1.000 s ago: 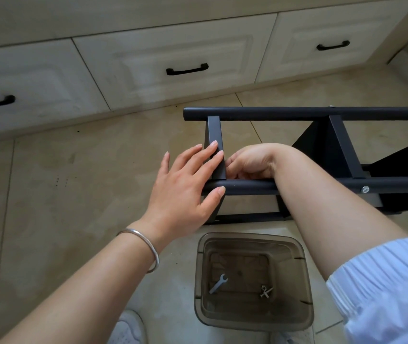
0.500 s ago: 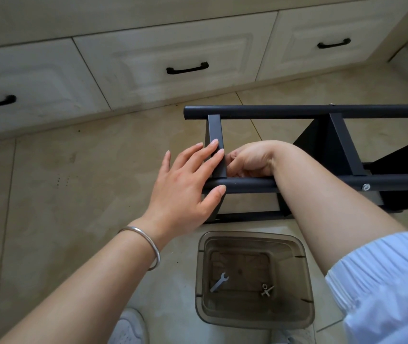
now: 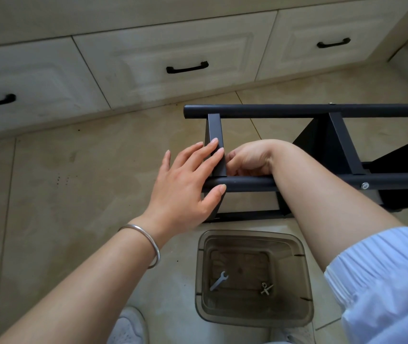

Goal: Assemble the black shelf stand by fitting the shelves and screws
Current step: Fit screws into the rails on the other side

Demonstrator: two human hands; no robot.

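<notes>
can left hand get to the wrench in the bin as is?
Probably yes. The left hand lies flat against the black frame, holding nothing. The wrench lies loose in the open-topped bin just below, with nothing over it.

The shelf stand (image 3: 297, 111) looks like matt black painted metal, its tubes smooth with a faint sheen, and a bright metal screw (image 3: 364, 185) at 3 o'clock. The bin (image 3: 252, 235) at 6 o'clock is smoky translucent plastic, holding a dull steel wrench (image 3: 219, 280). The floor (image 3: 74, 175) is glossy beige tile; the drawers (image 3: 168, 53) are cream grained wood; the bangle (image 3: 148, 240) is polished silver metal; the sleeve (image 3: 384, 281) is gathered pale cloth
</notes>
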